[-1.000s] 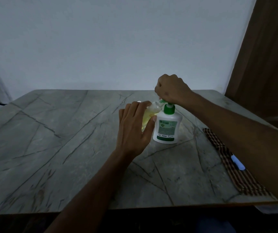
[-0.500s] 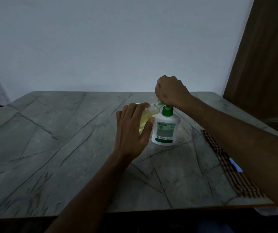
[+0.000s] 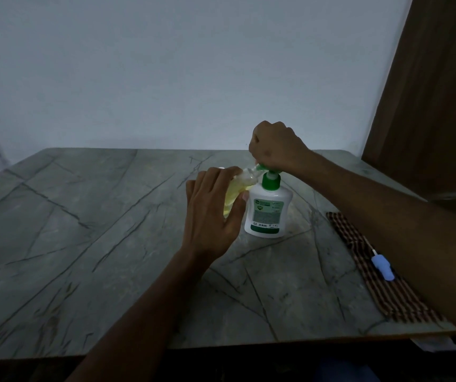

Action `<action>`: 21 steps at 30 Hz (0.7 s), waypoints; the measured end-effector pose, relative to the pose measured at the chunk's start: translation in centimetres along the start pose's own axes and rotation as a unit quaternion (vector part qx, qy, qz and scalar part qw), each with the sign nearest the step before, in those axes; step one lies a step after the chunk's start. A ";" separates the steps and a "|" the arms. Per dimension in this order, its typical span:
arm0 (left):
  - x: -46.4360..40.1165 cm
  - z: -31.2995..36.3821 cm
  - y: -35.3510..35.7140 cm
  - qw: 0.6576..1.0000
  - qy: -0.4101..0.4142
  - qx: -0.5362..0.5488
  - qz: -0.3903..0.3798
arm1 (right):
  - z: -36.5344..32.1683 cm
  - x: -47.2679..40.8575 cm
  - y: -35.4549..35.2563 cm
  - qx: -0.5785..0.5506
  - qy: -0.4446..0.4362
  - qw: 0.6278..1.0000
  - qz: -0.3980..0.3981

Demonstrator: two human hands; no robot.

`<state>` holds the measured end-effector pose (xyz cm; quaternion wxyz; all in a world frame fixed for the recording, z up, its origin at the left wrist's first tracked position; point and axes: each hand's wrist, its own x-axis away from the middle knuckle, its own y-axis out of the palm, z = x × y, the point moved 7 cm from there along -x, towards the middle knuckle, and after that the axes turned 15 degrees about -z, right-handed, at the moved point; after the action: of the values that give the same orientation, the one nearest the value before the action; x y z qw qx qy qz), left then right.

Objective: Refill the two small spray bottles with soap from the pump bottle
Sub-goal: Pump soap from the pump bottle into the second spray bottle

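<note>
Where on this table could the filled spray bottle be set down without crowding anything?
The whole left half of the table is bare, from the left hand out to the left edge. The near strip between the forearms is free too. It is crowded around the pump bottle and on the striped cloth, where a blue spray cap lies.

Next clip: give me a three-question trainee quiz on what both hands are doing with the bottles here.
1. True or false: the right hand rests on the pump bottle head.
2. The left hand holds: A) striped cloth B) small spray bottle C) blue sprayer cap
3. Fill in: the blue sprayer cap lies on the striped ____.

Key: 1 true; 2 B; 3 cloth.
</note>
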<state>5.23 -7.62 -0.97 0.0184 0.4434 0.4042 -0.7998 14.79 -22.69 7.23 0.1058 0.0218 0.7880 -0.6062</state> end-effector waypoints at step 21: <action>0.0 0.0 0.0 1.000 -0.011 0.016 0.003 | -0.1 0.0 0.3 0.010 0.013 1.000 0.011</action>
<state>5.25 -7.57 -0.94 0.0184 0.4357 0.3897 -0.8112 14.83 -22.49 6.97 0.1015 0.0396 0.7832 -0.6122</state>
